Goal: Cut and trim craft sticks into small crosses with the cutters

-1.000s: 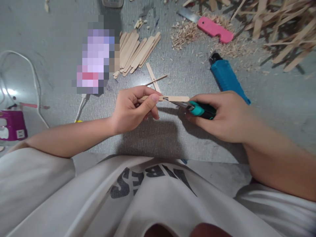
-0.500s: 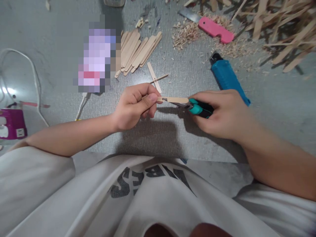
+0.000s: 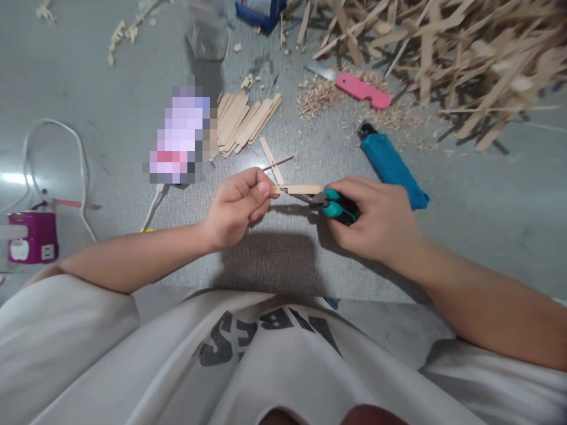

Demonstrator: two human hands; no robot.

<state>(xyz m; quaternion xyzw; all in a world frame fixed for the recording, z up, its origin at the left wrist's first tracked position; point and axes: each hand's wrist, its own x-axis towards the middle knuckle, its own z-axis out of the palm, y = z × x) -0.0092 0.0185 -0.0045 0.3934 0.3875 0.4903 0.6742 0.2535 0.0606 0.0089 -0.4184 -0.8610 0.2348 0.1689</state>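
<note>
Between thumb and fingers, my left hand (image 3: 239, 206) pinches one end of a wooden craft stick (image 3: 303, 189). My right hand (image 3: 376, 221) is closed around the teal and black handles of needle-nose pliers (image 3: 334, 203). The pliers' metal jaws lie along the stick, their tips at it close to my left fingertips. Whether the jaws are fully closed on the wood is hard to make out. Just beyond my left hand, a loose craft stick (image 3: 268, 154) lies on the table, with a thin dark stick (image 3: 282, 161) across it.
Fanned craft sticks (image 3: 241, 121) lie beside a blurred-out phone (image 3: 179, 139) on a white cable. A pink-handled folding knife (image 3: 363, 90) rests on wood shavings (image 3: 316, 97). A blue tool (image 3: 392, 165) lies beyond my right hand. A stick heap (image 3: 482, 65) fills the far right; a purple power adapter (image 3: 33, 236) sits left.
The view has shifted, so table things appear lower and more of the far side shows. My hands keep the same hold on the stick and pliers.
</note>
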